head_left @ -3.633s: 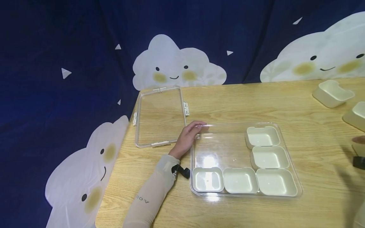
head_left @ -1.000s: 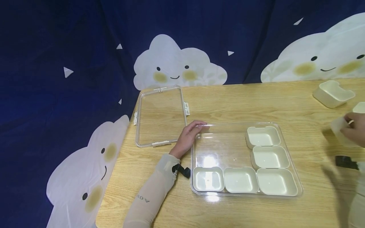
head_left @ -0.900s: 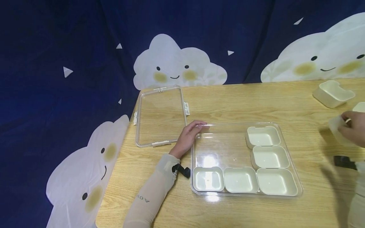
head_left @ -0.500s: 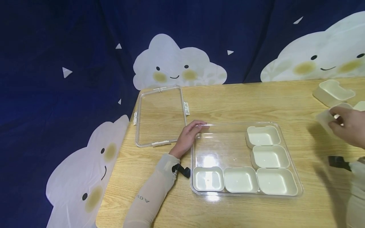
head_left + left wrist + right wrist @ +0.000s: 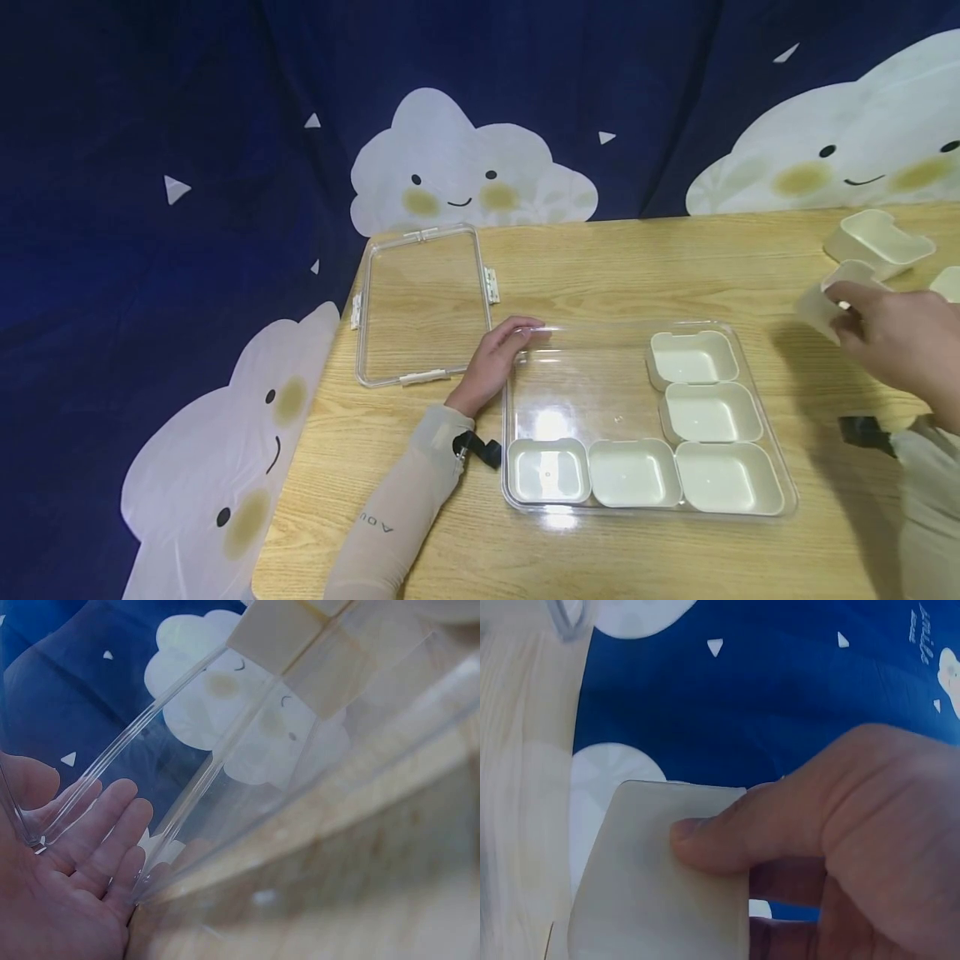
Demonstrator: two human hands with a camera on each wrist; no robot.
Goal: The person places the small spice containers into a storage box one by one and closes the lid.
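Note:
My left hand (image 5: 491, 358) rests at the far left corner of a clear plastic tray (image 5: 570, 379). In the left wrist view its fingers (image 5: 105, 832) lie fairly straight against the transparent wall. My right hand (image 5: 896, 333) pinches a cream plastic bin (image 5: 817, 308) by one wall, above the table on the right. The right wrist view shows my thumb (image 5: 705, 840) flat on the wall of that bin (image 5: 660, 885). Several cream bins stand in the tray: a front row with a small bin (image 5: 547, 472) at its left end, and a bin (image 5: 693, 358) at the back right.
Behind the tray's left side lies a clear lid (image 5: 423, 308) with white clips, flat on the wooden table (image 5: 637, 275). Another cream bin (image 5: 877, 242) stands at the far right, with part of one more (image 5: 948, 283) at the frame edge. A blue cloud-patterned cloth (image 5: 637, 75) hangs behind.
My right hand came in from the right edge, took up a cream bin and carries it leftward. The left hand and the tray have stayed in place.

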